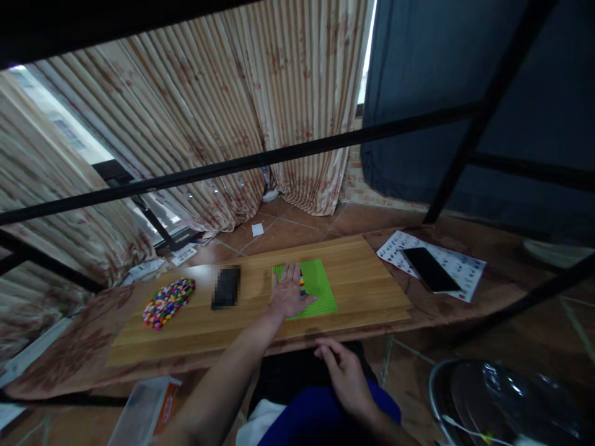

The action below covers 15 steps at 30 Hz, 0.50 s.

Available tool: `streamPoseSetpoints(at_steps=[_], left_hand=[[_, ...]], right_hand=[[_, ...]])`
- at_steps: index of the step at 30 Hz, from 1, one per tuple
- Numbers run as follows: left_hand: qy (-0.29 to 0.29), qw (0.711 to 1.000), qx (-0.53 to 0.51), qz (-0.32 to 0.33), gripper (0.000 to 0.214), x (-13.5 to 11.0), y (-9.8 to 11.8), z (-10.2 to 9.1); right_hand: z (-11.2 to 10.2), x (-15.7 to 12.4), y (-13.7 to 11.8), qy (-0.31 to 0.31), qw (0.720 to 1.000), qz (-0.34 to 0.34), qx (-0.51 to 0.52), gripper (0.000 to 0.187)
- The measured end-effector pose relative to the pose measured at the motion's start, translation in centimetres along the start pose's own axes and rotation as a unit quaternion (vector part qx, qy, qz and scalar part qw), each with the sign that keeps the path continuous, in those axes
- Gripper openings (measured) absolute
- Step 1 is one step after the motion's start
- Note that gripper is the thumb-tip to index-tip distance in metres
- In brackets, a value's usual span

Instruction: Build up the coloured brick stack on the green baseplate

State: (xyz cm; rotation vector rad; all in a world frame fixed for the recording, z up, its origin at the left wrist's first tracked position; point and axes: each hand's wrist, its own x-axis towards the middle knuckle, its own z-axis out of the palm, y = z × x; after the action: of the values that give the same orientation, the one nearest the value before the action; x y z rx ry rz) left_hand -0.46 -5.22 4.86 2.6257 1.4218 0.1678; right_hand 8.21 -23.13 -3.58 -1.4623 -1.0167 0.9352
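My left hand (289,294) lies flat on a bright green studded baseplate (323,279), fingers stretched out and thumb apart. Beside its fingers shows a short strip of coloured bricks (302,285) in red, yellow and blue on the plate; part of it is hidden under the hand. My right hand (341,370) hovers over my lap, just off the near edge of the wooden board (367,266). Its fingers are curled in towards the thumb, and whatever they may hold is hidden.
Left on the board is a pile of small multicoloured pieces (168,302), with a black, blurred-out item (226,287) nearer the plate. A phone (430,269) rests on a printed sheet (471,272) at right. Black metal bars (297,148) cross ahead. A clear plastic box (139,412) stands below left.
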Motion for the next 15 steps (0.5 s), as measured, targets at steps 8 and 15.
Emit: streamPoseSetpoints(at_steps=[8, 15], left_hand=[[0.165, 0.980, -0.089, -0.061, 0.081, -5.6, 0.5, 1.1], [0.262, 0.914, -0.048, -0.306, 0.072, -9.9, -8.7, 1.3]], right_hand=[[0.7, -4.3, 4.5, -0.219, 0.967, 0.002, -0.131, 0.039], [0.9, -3.3, 5.4, -0.259, 0.951, -0.007, -0.171, 0.036]])
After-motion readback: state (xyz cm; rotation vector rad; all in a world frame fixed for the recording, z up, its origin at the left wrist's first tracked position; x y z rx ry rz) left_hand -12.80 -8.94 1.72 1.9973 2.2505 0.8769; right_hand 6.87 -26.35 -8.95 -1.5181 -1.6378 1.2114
